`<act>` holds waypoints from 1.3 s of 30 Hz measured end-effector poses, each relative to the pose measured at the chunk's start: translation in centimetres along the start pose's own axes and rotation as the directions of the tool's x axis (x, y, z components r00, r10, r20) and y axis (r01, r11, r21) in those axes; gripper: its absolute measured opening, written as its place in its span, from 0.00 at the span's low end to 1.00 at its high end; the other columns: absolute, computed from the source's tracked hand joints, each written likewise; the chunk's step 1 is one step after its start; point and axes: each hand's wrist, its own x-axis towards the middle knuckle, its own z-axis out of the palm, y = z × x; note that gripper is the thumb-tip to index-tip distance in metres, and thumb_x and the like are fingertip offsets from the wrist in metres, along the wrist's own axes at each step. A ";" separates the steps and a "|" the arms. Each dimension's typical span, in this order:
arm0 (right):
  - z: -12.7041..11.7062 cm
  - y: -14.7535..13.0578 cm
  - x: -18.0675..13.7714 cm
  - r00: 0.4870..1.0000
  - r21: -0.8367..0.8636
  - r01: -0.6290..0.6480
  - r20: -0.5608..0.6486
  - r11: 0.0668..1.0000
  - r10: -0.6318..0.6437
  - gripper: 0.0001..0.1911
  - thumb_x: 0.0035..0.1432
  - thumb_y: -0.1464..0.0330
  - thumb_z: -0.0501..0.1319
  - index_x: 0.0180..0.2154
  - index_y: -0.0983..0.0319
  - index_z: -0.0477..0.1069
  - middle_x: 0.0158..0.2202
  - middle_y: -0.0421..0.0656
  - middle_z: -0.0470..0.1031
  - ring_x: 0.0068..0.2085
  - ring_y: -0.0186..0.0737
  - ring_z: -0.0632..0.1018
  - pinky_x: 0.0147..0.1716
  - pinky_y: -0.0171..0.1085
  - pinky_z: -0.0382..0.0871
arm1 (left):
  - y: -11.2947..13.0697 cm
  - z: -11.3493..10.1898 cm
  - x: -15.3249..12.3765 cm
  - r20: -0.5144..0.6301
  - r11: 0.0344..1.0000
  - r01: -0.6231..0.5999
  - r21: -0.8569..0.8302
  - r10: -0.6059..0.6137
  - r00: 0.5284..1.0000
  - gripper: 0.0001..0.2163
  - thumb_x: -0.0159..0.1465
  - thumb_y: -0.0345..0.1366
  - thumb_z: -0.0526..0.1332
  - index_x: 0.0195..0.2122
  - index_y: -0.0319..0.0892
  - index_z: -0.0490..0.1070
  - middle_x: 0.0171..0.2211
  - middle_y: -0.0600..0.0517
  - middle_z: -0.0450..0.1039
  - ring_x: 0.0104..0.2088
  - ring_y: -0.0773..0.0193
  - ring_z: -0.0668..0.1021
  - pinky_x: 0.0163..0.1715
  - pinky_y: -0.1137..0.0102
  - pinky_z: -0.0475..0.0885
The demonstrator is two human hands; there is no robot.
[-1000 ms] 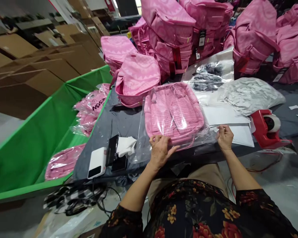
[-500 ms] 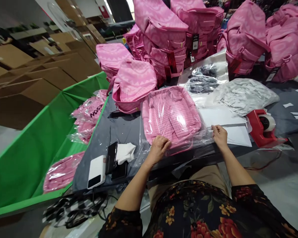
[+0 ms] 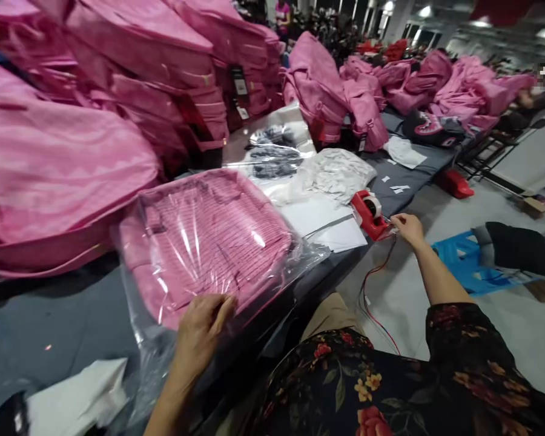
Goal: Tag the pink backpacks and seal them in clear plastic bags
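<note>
A pink backpack (image 3: 209, 236) lies flat inside a clear plastic bag (image 3: 138, 330) on the dark-covered table. My left hand (image 3: 204, 324) rests at the near edge of this bag, its fingers closed on the plastic, which creases out from them. Off to the right, my right hand (image 3: 407, 229) is at the cutting end of a red tape dispenser (image 3: 367, 218). Its thumb and fingers are pinched together on the end of the tape, of which little shows. A white roll (image 3: 372, 206) sits in the dispenser.
Pink backpacks (image 3: 140, 60) are piled along the back and left. White sheets (image 3: 331, 221), a bag of small white slips (image 3: 338, 174) and a printed clear plastic pack (image 3: 272, 148) lie beyond the bagged backpack. Red cords (image 3: 367, 290) hang by the table's edge.
My right hand has left the plastic bag's right corner and moved right to the tape dispenser. My left hand stays on the bag. The view has turned right.
</note>
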 end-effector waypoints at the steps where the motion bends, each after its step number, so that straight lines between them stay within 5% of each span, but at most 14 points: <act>1: -0.2 0.6 0.5 0.998 0.037 -0.049 0.044 0.998 0.047 0.14 0.57 0.58 0.62 0.32 0.62 0.79 0.34 0.49 0.82 0.38 0.47 0.78 0.39 0.40 0.68 | 0.0 -0.1 0.1 0.008 1.000 0.010 0.005 -0.010 1.000 0.23 0.63 0.60 0.54 0.27 0.46 0.74 0.27 0.50 0.76 0.34 0.55 0.74 0.39 0.62 0.69; 13: 1.4 0.7 2.5 0.973 0.328 -0.225 0.124 0.917 0.195 0.14 0.43 0.59 0.71 0.21 0.62 0.73 0.21 0.41 0.74 0.26 0.37 0.72 0.29 0.36 0.66 | 0.9 -0.6 0.8 0.098 0.992 0.040 0.123 -0.052 0.994 0.24 0.61 0.60 0.52 0.22 0.46 0.70 0.24 0.49 0.74 0.33 0.54 0.75 0.36 0.64 0.70; 17: -0.1 1.3 0.4 0.978 0.439 -0.208 0.093 0.874 0.186 0.12 0.44 0.62 0.70 0.23 0.62 0.71 0.23 0.40 0.74 0.28 0.35 0.71 0.26 0.32 0.63 | 1.3 -0.7 0.6 0.118 0.991 0.029 0.133 -0.045 0.992 0.23 0.62 0.58 0.52 0.21 0.46 0.69 0.22 0.50 0.72 0.31 0.55 0.75 0.34 0.64 0.69; 21: -0.1 1.8 -3.7 0.969 0.577 -0.246 0.131 0.778 0.209 0.18 0.48 0.55 0.68 0.25 0.58 0.62 0.21 0.37 0.67 0.23 0.33 0.66 0.19 0.30 0.56 | 1.4 -0.7 0.7 0.110 0.991 0.021 0.130 -0.036 0.993 0.23 0.62 0.57 0.52 0.21 0.46 0.69 0.22 0.50 0.72 0.31 0.55 0.74 0.32 0.65 0.67; 24: 2.3 -0.4 -6.7 0.961 0.679 -0.268 0.237 0.683 0.142 0.27 0.52 0.49 0.65 0.24 0.56 0.51 0.18 0.31 0.52 0.20 0.30 0.54 0.17 0.28 0.48 | 1.7 -0.7 0.6 0.080 0.993 0.017 0.115 -0.027 0.996 0.22 0.63 0.56 0.52 0.21 0.46 0.69 0.22 0.50 0.72 0.31 0.57 0.73 0.33 0.65 0.66; 27: 5.1 -5.7 -9.6 0.919 0.752 -0.292 0.391 0.590 -0.043 0.28 0.53 0.46 0.65 0.25 0.56 0.50 0.20 0.30 0.46 0.21 0.29 0.46 0.17 0.29 0.44 | 2.4 -0.5 0.3 0.079 0.995 0.013 0.101 -0.021 0.997 0.22 0.65 0.53 0.51 0.21 0.46 0.67 0.22 0.51 0.70 0.30 0.58 0.71 0.34 0.65 0.66; 30: 5.9 -12.9 -12.2 0.761 0.815 -0.326 0.527 0.479 -0.378 0.26 0.57 0.44 0.63 0.30 0.56 0.57 0.22 0.31 0.50 0.21 0.29 0.47 0.17 0.31 0.44 | 2.8 -0.2 0.3 0.073 0.994 0.015 0.109 -0.023 0.997 0.19 0.66 0.47 0.53 0.21 0.45 0.65 0.23 0.51 0.69 0.32 0.59 0.71 0.36 0.66 0.66; 32: 5.1 -17.8 -12.9 0.575 0.837 -0.237 0.530 0.493 -0.623 0.25 0.59 0.44 0.64 0.31 0.57 0.61 0.23 0.32 0.54 0.21 0.30 0.52 0.20 0.32 0.48 | 2.5 0.0 0.5 0.055 0.992 0.024 0.123 -0.031 0.998 0.17 0.67 0.43 0.54 0.21 0.44 0.64 0.24 0.51 0.70 0.33 0.60 0.71 0.37 0.66 0.65; 35: 4.1 -24.6 -12.5 0.155 0.835 0.174 0.500 0.522 -0.852 0.23 0.62 0.47 0.63 0.30 0.60 0.65 0.25 0.36 0.62 0.27 0.33 0.61 0.27 0.34 0.56 | 2.0 0.3 0.7 0.031 0.990 0.032 0.136 -0.037 0.999 0.15 0.68 0.39 0.55 0.23 0.44 0.65 0.26 0.51 0.71 0.34 0.60 0.71 0.38 0.66 0.64; 37: 4.5 -28.2 -12.0 -0.133 0.807 0.440 0.493 0.395 -0.860 0.20 0.67 0.52 0.60 0.30 0.61 0.67 0.27 0.39 0.67 0.29 0.34 0.65 0.30 0.34 0.57 | 1.7 0.5 0.7 0.022 0.990 0.027 0.137 -0.031 0.999 0.15 0.69 0.38 0.56 0.24 0.44 0.66 0.27 0.51 0.71 0.34 0.60 0.71 0.39 0.66 0.64; 39: 5.9 -30.6 -11.7 -0.294 0.737 0.636 0.506 0.229 -0.811 0.15 0.70 0.60 0.58 0.31 0.61 0.68 0.28 0.39 0.69 0.29 0.34 0.65 0.30 0.34 0.54 | 1.6 0.7 0.7 0.015 0.991 0.017 0.135 -0.019 1.000 0.14 0.69 0.38 0.57 0.25 0.43 0.68 0.28 0.51 0.72 0.35 0.59 0.71 0.39 0.66 0.64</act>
